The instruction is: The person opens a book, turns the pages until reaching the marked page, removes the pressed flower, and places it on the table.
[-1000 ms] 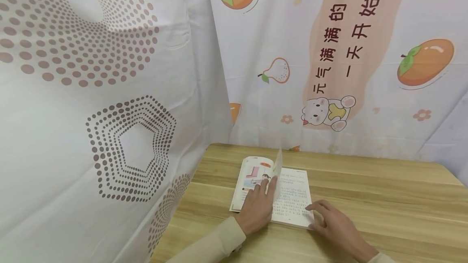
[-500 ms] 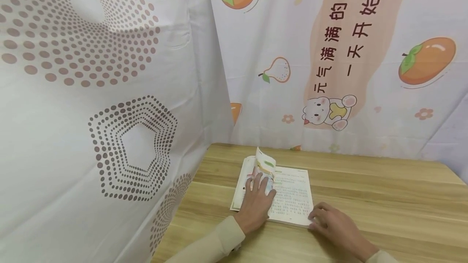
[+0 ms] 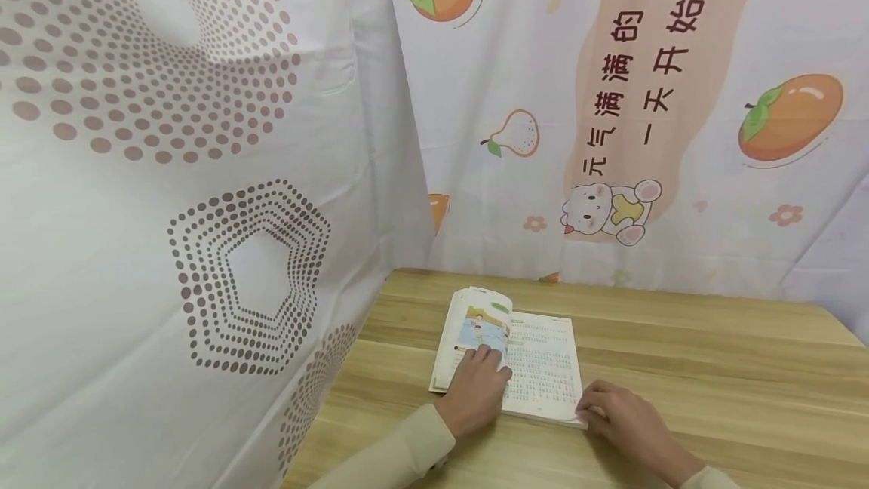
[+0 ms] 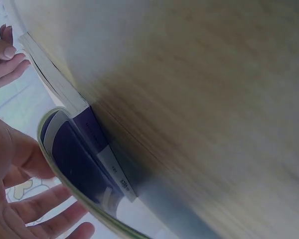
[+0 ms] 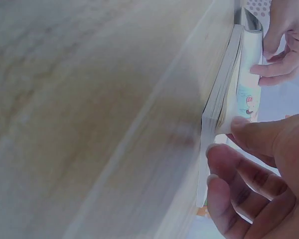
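Note:
A picture book (image 3: 539, 368) lies spread on the wooden table, its left page showing a coloured drawing and its right page lines of text. My left hand (image 3: 473, 391) rests on the left page near the spine, below the drawing. The left wrist view shows the fingers of that left hand (image 4: 25, 194) loosely extended over the bowed left pages. At the lower right corner, my right hand (image 3: 624, 417) pinches a page. In the right wrist view, the thumb of the right hand (image 5: 269, 164) presses on the lifted page corner (image 5: 229, 117), with the other fingers curled beside the page block.
The wooden table (image 3: 713, 368) extends to the right of the book. A white cloth with dot patterns (image 3: 271, 398) hangs on the left. Behind the table hangs a fruit-printed curtain (image 3: 468, 195).
A raised page has fallen over to the left, showing a new drawing. My left hand has settled lower on that page. My right hand has taken hold of the right page's corner.

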Motion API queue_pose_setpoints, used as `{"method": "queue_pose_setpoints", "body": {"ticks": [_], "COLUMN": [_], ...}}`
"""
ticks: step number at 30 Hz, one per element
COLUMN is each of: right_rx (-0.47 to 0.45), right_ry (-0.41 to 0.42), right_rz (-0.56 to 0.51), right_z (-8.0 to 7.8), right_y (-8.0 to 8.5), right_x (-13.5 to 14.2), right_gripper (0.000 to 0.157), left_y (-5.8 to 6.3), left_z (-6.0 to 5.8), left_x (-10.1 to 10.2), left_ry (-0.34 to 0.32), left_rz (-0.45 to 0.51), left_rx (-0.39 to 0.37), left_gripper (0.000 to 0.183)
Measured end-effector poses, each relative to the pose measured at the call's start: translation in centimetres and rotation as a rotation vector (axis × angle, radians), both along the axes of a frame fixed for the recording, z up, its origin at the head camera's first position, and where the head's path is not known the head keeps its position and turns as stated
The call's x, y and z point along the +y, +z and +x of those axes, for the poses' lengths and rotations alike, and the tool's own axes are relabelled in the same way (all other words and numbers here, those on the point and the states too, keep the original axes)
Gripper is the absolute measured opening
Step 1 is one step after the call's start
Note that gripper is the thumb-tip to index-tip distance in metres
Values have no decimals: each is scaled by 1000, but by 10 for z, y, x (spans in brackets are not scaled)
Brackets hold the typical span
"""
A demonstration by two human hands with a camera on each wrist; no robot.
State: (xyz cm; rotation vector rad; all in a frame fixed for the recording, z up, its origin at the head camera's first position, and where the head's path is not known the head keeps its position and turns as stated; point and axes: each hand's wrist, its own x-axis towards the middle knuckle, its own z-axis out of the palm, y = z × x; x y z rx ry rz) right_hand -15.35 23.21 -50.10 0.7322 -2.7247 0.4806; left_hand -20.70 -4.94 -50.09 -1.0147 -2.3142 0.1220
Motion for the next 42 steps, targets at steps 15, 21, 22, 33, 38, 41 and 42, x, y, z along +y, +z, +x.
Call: {"method": "queue_pose_setpoints", "body": {"ticks": [15, 21, 22, 33, 38, 41, 42], "right_rx": [84, 106, 116, 226, 296, 323, 330], "right_ry": [8, -8, -8, -12, -16, -12, -9], "right_rz": [48, 42, 32, -70, -94, -109, -113], "right_z": [2, 3, 3, 1, 0, 0, 0], "right_y": [-4, -2, -1, -1, -1, -1, 0], "right_x": [-3, -5, -5, -5, -6, -6, -6], "right_gripper": [11, 14, 15, 28, 32, 33, 33], "left_y": [0, 3, 3, 2, 1, -1, -2], "left_z": [2, 2, 3, 1, 0, -1, -2], "left_x": [2, 3, 3, 6, 8, 9, 9], "left_ry": [-9, 9, 10, 38, 76, 88, 90], "left_rz": [13, -6, -9, -18, -34, -40, -42], "left_rx": [-12, -36, -36, -19, -27, -45, -53], "left_gripper": [7, 8, 8, 10, 17, 27, 31]}}
